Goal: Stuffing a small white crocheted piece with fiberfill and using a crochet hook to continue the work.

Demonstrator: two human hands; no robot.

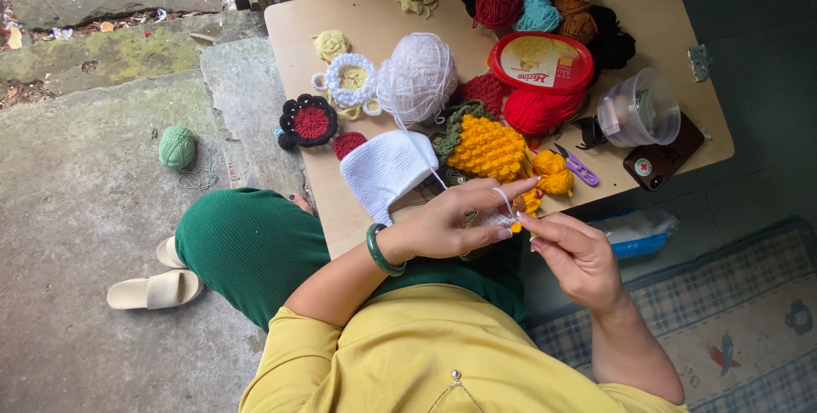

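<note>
My left hand (pixel 455 222), with a green bangle at the wrist, holds a white crochet piece (pixel 387 168) at the table's near edge. White yarn loops over its index finger and runs up to a white yarn ball (pixel 417 77). My right hand (pixel 574 256) pinches what seems to be a crochet hook next to the left fingertips; the hook itself is mostly hidden. A yellow and green crochet piece (pixel 487 148) lies just beyond both hands.
A small wooden table (pixel 374 13) holds several yarn balls, crochet flowers, a red-lidded tub (pixel 540 62), a clear plastic cup (pixel 640 108), purple snips (pixel 579 168) and a phone (pixel 662 158). A green yarn ball (pixel 177 147) lies on the stone floor at left. A checked rug (pixel 732 311) is at right.
</note>
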